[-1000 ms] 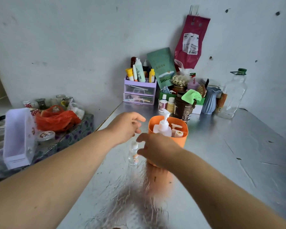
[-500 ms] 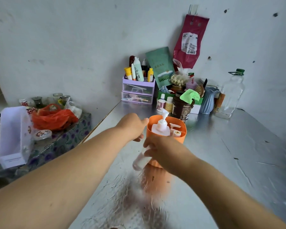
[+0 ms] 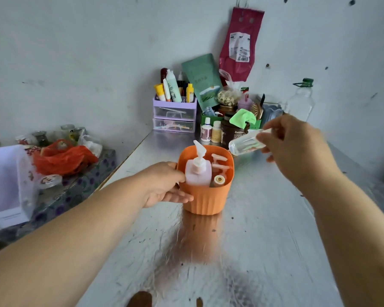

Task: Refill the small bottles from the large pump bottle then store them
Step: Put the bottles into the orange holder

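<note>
One small bottle point(image 3: 245, 144) hung nearly sideways, up right of orange basket point(image 3: 205, 200) | right hand point(image 3: 295, 142) fingers point(image 3: 268, 140) pinched its neck end | left hand point(image 3: 164, 185) gripped basket rim beside pump bottle point(image 3: 197, 173) | risk: a loose cap could leak, a slipped pinch could drop it onto surface point(image 3: 264, 218)

Three bottles with orange ribbed tub point(image 3: 206, 200), mid-scene.
Large pump bottle point(image 3: 197, 173): pale pink, upright, near-left inside tub. Small tan-topped bottle point(image 3: 219, 180): upright just right of it, inside tub. Small clear bottle point(image 3: 244, 144): tilted almost flat, aloft beyond tub's far-right rim, pinched in right hand point(image 3: 293, 147).
</note>
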{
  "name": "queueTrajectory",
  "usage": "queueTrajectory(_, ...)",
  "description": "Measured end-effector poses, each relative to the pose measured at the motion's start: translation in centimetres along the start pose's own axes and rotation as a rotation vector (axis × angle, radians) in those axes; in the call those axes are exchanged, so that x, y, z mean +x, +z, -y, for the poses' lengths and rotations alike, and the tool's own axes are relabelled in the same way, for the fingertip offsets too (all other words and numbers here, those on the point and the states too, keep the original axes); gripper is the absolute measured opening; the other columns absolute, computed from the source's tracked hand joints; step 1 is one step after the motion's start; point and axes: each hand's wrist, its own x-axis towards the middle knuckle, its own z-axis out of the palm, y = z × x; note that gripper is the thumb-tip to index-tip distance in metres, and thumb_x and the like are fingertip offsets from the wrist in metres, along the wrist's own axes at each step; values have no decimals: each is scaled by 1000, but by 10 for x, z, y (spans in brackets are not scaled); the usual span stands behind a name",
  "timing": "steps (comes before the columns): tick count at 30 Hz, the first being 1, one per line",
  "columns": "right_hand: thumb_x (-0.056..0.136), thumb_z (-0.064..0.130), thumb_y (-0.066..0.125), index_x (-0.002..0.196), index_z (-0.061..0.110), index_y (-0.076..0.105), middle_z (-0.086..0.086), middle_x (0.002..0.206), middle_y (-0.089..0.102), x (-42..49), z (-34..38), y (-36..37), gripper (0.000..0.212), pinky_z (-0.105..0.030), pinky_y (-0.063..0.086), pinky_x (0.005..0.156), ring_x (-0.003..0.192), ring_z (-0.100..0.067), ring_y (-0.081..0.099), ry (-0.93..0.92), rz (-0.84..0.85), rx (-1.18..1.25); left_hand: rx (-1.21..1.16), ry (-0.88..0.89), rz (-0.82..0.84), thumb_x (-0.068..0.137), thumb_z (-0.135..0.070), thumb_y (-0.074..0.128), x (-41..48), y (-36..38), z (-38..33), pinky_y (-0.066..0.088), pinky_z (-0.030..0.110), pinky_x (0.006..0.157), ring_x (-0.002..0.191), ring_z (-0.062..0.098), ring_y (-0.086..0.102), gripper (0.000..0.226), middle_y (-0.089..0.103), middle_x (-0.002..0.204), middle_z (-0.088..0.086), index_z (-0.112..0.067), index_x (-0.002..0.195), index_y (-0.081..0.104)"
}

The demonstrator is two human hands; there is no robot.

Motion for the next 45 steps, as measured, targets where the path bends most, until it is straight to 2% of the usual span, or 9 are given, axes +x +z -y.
queueTrajectory(8,90,29,63,98,26,61,3,80,69,-20,5,5,9,-26,53,58,61,-12,67,-41,154,-79,-40,23,11,96,2,46,-17,7,14,62,30,67,85,32,74,42,68,110,23,-13,135,47)
queueTrajectory(13,88,35,63,99,29,61,4,85,67,-26,11,4,12,-39,57,71,75,-16,65,-40,269,-199,-68,38,-4,96,0,49,-24,11,19,62,31,71,85,30,74,47,69,109,20,-17,139,44)
queueTrajectory(18,90,31,60,107,27,59,-1,101,65,-28,18,17,18,-30,46,67,86,-20,57,-92,320,-386,-45,35,-36,95,0,52,-28,14,20,61,36,79,84,30,74,52,70,108,19,-22,141,42)
queueTrajectory(24,90,22,59,111,25,62,-5,107,67,-30,22,35,22,-34,56,78,92,-23,63,-102,413,-467,-39,24,-46,94,0,53,-29,16,20,60,39,84,83,29,75,57,67,115,17,-22,145,39)
queueTrajectory(30,91,27,59,114,24,63,-3,109,66,-25,23,23,23,-28,50,74,94,-20,60,-104,355,-479,25,42,-77,95,-6,54,-28,14,20,60,40,84,83,25,75,55,68,113,15,-21,145,38)
queueTrajectory(36,91,27,61,112,20,63,-1,97,67,-23,31,12,22,-27,44,68,84,-18,57,-183,114,-336,82,45,-85,96,-11,57,-29,13,19,59,40,86,83,22,75,57,66,118,12,-23,148,36)
queueTrajectory(40,93,25,57,117,22,61,-2,106,67,-22,30,20,25,-27,44,71,95,-20,59,-172,236,-422,46,43,-89,96,-8,56,-30,17,18,59,40,85,83,24,75,58,67,116,12,-22,148,35)
queueTrajectory(43,91,28,60,113,24,63,-1,105,67,-23,29,17,23,-26,47,71,92,-19,60,-137,349,-452,23,45,-95,96,-8,55,-29,16,17,60,38,84,83,24,75,55,66,114,12,-19,147,37)
queueTrajectory(45,90,30,62,110,24,65,1,102,67,-23,28,12,21,-26,48,71,88,-17,60,-141,338,-438,14,42,-94,96,-8,55,-28,16,16,60,37,82,83,24,75,55,66,115,12,-18,147,37)
